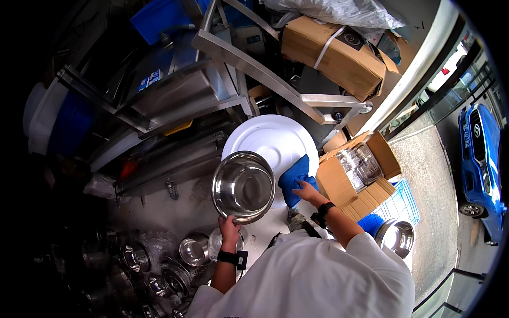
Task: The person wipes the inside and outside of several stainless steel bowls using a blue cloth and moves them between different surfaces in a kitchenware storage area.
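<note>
My left hand (229,230) grips the near rim of a shiny stainless steel bowl (243,187), its open side turned up toward me. Behind and partly beneath it in view is a round white plastic lid or tabletop (274,137) with raised rings. In my right hand (308,192) is a blue cloth (295,179), bunched under the fingers and hanging over the right edge of the white disc. A gap separates the cloth from the bowl.
An open cardboard box (338,175) of plastic-wrapped metalware stands at right, near a blue plastic basket (405,198) and another steel bowl (395,238). Several steel pots and bowls (193,252) crowd the lower left. A metal frame (254,63) and a strapped carton (330,51) are ahead.
</note>
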Available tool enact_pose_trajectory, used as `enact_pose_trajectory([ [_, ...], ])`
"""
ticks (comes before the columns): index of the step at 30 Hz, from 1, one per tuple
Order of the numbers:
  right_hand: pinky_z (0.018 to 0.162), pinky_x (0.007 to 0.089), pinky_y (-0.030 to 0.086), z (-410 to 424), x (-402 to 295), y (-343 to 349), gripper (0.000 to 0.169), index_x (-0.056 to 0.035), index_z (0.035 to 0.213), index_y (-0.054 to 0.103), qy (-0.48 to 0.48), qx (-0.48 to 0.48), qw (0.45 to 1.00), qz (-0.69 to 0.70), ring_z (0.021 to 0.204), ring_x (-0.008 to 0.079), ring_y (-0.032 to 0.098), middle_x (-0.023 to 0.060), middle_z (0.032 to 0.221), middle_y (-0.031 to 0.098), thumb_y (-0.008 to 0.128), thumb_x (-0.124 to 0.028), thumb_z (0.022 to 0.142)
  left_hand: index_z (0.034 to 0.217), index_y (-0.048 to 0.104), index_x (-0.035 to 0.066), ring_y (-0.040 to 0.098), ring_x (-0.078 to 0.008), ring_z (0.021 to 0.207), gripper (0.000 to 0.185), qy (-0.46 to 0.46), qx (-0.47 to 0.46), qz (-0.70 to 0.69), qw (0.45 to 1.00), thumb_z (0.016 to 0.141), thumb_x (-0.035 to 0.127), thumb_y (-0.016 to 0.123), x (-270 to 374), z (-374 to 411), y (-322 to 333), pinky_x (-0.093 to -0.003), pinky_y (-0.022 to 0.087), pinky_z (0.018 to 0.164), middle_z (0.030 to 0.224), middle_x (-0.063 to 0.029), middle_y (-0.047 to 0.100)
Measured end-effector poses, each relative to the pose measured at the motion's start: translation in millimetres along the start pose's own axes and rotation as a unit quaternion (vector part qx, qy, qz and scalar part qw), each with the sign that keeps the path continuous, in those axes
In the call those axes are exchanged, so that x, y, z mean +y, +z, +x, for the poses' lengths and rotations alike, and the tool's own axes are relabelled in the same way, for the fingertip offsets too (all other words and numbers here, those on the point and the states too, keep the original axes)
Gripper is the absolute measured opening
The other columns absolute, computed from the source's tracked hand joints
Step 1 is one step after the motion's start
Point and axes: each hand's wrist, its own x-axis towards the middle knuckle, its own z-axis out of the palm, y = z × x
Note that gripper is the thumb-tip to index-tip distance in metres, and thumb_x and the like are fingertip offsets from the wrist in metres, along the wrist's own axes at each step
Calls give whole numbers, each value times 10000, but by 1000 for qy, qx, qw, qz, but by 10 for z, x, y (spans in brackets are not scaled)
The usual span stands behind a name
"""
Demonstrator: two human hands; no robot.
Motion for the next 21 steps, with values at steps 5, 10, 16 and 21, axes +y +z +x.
enact_pose_trajectory([
  [5, 743, 423, 535, -4, -764, -500, 626, -28, 1337, 318, 123, -254, 863, 420, 940, 297, 609, 177, 1160, 535, 512, -427, 896, 1141, 390, 89, 558, -192, 902, 384, 33, 4, 35, 999, 788, 34, 531, 37, 184, 376, -346, 518, 697, 1040, -73, 519],
  [10, 577, 367, 579, 461, -907, -251, 523, 8, 1263, 344, 92, -201, 928, 299, 669, 252, 654, 162, 968, 604, 597, -161, 837, 1164, 406, 89, 570, -193, 914, 403, 7, 27, 14, 1000, 790, 43, 549, -101, 323, 472, -349, 522, 701, 1066, -84, 533],
  [16, 604, 402, 584, 1179, -720, 73, 441, 44, 1196, 401, 105, -144, 935, 306, 743, 279, 653, 177, 965, 600, 559, -56, 796, 1259, 402, 120, 551, -179, 990, 444, -65, -1, 23, 998, 858, 197, 574, -14, 499, 345, -393, 452, 853, 1102, -51, 540],
  [21, 501, 374, 569, 1717, -737, 425, 408, -17, 1193, 395, 141, -77, 935, 317, 612, 282, 646, 185, 856, 606, 542, -30, 813, 1159, 498, 44, 561, -192, 1017, 368, -52, 44, 73, 995, 851, 212, 609, -18, 123, 111, -336, 474, 835, 1052, -63, 568],
])
